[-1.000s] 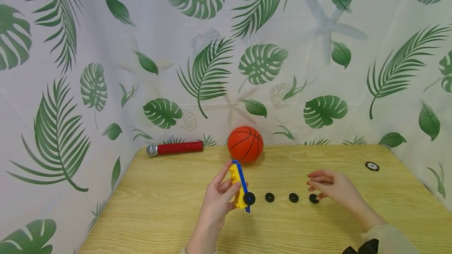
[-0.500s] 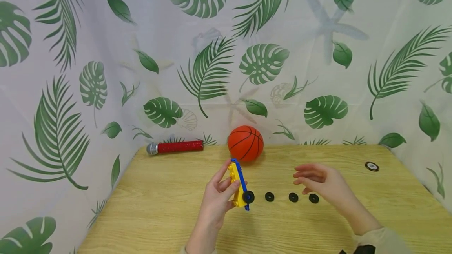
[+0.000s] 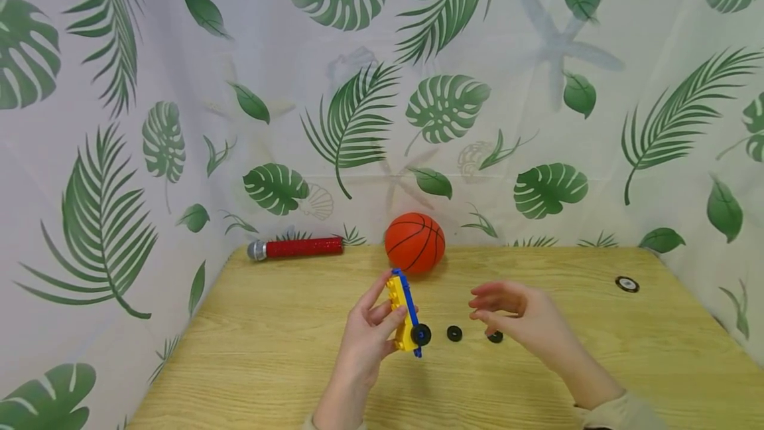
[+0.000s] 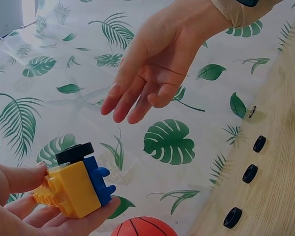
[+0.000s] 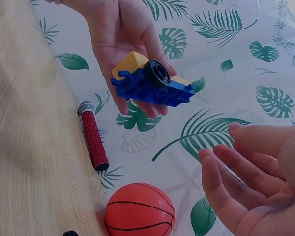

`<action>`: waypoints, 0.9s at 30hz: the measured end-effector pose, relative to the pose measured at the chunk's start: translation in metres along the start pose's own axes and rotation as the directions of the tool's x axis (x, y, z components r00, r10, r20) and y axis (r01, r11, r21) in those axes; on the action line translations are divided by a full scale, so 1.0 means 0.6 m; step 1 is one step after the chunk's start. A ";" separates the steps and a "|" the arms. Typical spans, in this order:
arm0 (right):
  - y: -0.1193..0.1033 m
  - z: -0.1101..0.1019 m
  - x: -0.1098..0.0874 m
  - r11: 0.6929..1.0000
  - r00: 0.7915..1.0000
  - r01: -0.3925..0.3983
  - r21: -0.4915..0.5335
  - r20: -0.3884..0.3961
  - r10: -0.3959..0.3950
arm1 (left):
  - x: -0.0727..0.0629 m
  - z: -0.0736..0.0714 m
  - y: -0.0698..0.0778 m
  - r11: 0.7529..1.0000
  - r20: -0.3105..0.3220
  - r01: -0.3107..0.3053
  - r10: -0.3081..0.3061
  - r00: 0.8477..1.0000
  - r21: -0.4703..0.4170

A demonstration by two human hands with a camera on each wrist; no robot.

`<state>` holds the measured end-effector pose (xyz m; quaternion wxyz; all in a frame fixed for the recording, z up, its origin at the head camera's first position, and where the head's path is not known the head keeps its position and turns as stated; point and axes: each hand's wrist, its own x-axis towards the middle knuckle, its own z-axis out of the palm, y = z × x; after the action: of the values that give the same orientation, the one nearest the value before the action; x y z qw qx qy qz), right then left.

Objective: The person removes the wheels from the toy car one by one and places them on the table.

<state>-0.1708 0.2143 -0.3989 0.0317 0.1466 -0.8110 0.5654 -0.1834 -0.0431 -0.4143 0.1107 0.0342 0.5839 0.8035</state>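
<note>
My left hand (image 3: 371,330) grips a toy block car (image 3: 403,310) with yellow studded bricks and a blue base. One black wheel (image 3: 421,335) is fitted on its near end. In the right wrist view, the blue base (image 5: 152,91) faces the camera, with the wheel on its side. My right hand (image 3: 516,317) hovers over the table with fingers loosely bent and nothing in them. Below it lie black wheels: one (image 3: 455,334) in plain sight, another (image 3: 495,337) partly covered by the thumb. A third loose wheel (image 4: 259,143) shows in the left wrist view, hidden by the hand from the head.
An orange basketball (image 3: 414,243) sits at the back of the wooden table (image 3: 268,350). To its left lies a red microphone (image 3: 295,248). A small round black-and-white disc (image 3: 627,285) is at the far right. A leaf-printed cloth (image 3: 370,118) hangs behind.
My right hand has moved left from the rightmost loose wheel, over the wheels toward the car, and now covers that wheel. The left hand and the toy car have stayed nearly still.
</note>
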 end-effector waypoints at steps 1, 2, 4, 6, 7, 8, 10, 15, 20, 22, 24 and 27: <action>-0.002 0.005 0.000 1.000 1.000 0.002 0.004 0.007 -0.002 | 0.000 0.000 0.000 1.000 0.000 -0.003 0.003 1.000 -0.001; -0.003 0.011 0.000 1.000 1.000 0.001 0.012 0.011 -0.001 | 0.000 0.001 0.000 1.000 0.002 -0.006 0.006 1.000 -0.004; -0.005 0.021 0.001 0.999 1.000 0.004 0.035 0.025 -0.005 | 0.001 0.002 0.000 1.000 -0.001 -0.011 0.011 1.000 -0.006; -0.006 0.030 0.003 0.999 1.000 -0.004 0.043 0.027 0.003 | 0.002 0.003 0.000 1.000 0.000 -0.015 0.015 1.000 -0.010; -0.006 0.034 0.004 0.999 1.000 -0.012 0.049 0.026 0.011 | 0.002 0.004 0.000 1.000 0.001 -0.016 0.016 1.000 -0.013; -0.007 0.037 0.005 0.998 0.999 -0.023 0.054 0.025 0.022 | 0.002 0.005 0.001 1.000 0.001 -0.016 0.016 1.000 -0.015; -0.008 0.042 0.006 0.998 0.999 -0.025 0.055 0.032 0.023 | 0.002 0.006 0.001 1.000 -0.002 -0.016 0.016 1.000 -0.020; -0.008 0.048 0.007 0.997 0.999 -0.010 0.083 0.053 0.006 | 0.001 0.010 0.001 1.000 -0.008 -0.019 0.019 1.000 -0.023; -0.004 0.056 0.007 0.996 0.996 -0.011 0.092 0.093 0.002 | 0.001 0.016 0.000 0.999 -0.005 -0.033 0.033 0.999 -0.025; -0.002 0.060 0.006 0.996 0.994 -0.009 0.087 0.107 0.000 | 0.001 0.018 0.000 0.999 -0.003 -0.033 0.033 0.999 -0.025; -0.001 0.064 0.006 0.997 0.993 -0.001 0.078 0.115 -0.008 | 0.001 0.020 -0.001 0.999 -0.002 -0.031 0.031 1.000 -0.024; 0.000 0.070 0.006 0.997 0.992 -0.003 0.079 0.127 -0.007 | 0.001 0.020 -0.001 1.000 -0.007 -0.025 0.025 1.000 -0.014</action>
<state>-0.1698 0.1747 -0.4130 -0.0253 0.1842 -0.7882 0.5867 -0.1819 -0.0316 -0.4110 0.0991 0.0381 0.5779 0.8092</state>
